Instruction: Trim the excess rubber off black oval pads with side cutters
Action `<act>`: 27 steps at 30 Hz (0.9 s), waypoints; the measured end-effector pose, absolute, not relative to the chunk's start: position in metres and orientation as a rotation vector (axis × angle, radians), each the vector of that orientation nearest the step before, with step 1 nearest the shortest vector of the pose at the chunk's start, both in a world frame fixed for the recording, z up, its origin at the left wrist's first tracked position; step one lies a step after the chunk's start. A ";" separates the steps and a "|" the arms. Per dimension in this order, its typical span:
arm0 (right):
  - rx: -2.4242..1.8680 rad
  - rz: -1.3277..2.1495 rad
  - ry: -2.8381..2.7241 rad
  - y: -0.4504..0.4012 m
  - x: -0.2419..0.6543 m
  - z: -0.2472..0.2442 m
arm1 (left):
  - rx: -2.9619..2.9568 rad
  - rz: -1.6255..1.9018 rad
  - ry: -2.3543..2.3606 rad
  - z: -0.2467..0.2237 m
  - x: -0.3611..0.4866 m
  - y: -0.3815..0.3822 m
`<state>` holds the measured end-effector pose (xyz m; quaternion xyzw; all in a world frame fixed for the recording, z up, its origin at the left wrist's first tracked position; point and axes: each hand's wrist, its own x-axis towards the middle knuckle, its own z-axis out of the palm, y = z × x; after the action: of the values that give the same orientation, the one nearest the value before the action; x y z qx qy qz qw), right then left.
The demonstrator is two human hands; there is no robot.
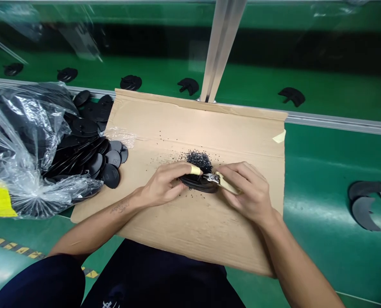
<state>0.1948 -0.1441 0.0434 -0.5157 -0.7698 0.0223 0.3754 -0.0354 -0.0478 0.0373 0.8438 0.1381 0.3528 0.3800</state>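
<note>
My left hand (pixel 163 185) grips a flat black plastic part (pixel 199 184) on its edge over a sheet of cardboard (pixel 190 128); one finger wears a yellow tape wrap. My right hand (pixel 248 188) holds small cutters (pixel 221 181) with pale handles, their metal tip touching the part's upper edge. Just beyond the hands lies a small heap of black trimmings (pixel 199 160) on the cardboard.
A clear plastic bag (pixel 23 149) spilling several black oval parts (pixel 97 145) lies at the left. A green conveyor belt (pixel 257 85) behind carries black parts such as one (pixel 291 96). Two grey parts (pixel 367 201) lie at the right. A metal post (pixel 221 47) rises at the cardboard's far edge.
</note>
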 end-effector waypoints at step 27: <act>-1.488 -0.034 -2.087 -0.151 0.196 0.048 | 2.270 0.892 0.301 0.036 -0.037 -0.052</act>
<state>0.1962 -0.1512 0.0478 -0.5565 -0.7804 -0.0128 0.2849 -0.0371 -0.0519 0.0364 0.8702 0.1153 0.3421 0.3355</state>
